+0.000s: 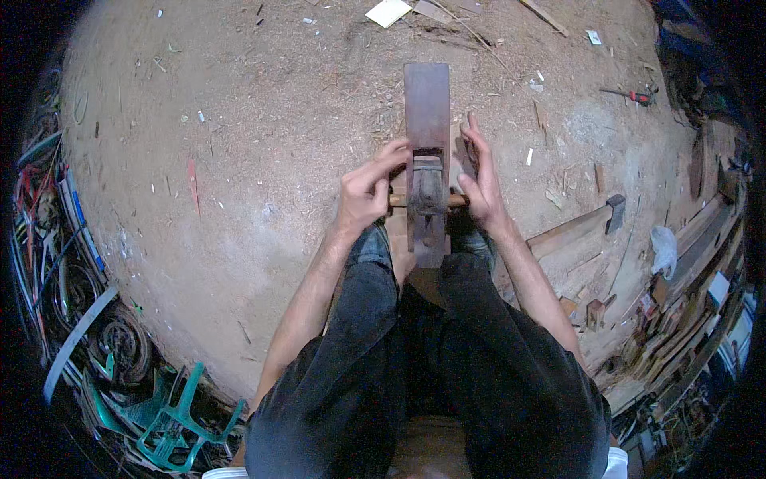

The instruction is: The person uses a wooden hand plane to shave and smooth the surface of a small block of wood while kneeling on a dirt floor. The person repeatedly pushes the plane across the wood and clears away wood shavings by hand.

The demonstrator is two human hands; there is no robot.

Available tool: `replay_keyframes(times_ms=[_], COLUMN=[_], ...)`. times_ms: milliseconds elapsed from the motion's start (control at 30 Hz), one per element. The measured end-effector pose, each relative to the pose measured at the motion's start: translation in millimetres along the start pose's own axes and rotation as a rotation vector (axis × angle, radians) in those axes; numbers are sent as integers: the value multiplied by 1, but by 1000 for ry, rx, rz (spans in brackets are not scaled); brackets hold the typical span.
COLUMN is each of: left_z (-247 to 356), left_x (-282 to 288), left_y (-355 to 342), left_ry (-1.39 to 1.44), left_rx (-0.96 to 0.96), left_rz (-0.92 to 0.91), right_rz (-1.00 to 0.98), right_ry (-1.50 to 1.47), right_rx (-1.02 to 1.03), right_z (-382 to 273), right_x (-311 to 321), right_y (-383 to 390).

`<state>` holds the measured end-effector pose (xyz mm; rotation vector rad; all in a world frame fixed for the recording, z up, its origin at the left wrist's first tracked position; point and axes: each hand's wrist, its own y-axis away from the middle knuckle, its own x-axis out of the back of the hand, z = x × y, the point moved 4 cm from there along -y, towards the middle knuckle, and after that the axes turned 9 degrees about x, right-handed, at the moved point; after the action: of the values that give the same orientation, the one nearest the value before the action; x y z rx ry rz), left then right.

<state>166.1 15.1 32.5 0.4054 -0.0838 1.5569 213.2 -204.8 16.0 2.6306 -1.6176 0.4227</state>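
Observation:
A long wooden hand plane (427,104) points away from me, its near end between my knees. Its mouth, blade and wedge (428,180) show in the middle of the body. A wooden cross handle (457,200) sticks out on both sides. My left hand (367,188) is bent around the plane's left side, fingertips on its edge and thumb near the handle's left end. At the right, my right hand (483,180) has its fingers stretched out and apart, with the thumb side close to the handle's right end. The plane's underside is hidden.
Shavings and scraps litter the dirt floor (263,120). A hammer-like tool (613,214) and a red-and-black screwdriver (638,97) lie to the right, beside wood offcuts (678,351). At lower left are a green plastic chair piece (182,415) and tangled cables (36,239).

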Motion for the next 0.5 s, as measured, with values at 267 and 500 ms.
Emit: replay_keyframes(times_ms=[267,500], left_z=[25,49], left_x=[-15,-30], left_y=[-9,30], left_ry=[-446,-263], left_rx=[137,-557], left_rz=[-38,-246], right_rz=[-144,59], right_ry=[323,139], right_rx=[-226,-214], right_z=[-8,1], right_x=[-8,-7], right_y=[-22,-131])
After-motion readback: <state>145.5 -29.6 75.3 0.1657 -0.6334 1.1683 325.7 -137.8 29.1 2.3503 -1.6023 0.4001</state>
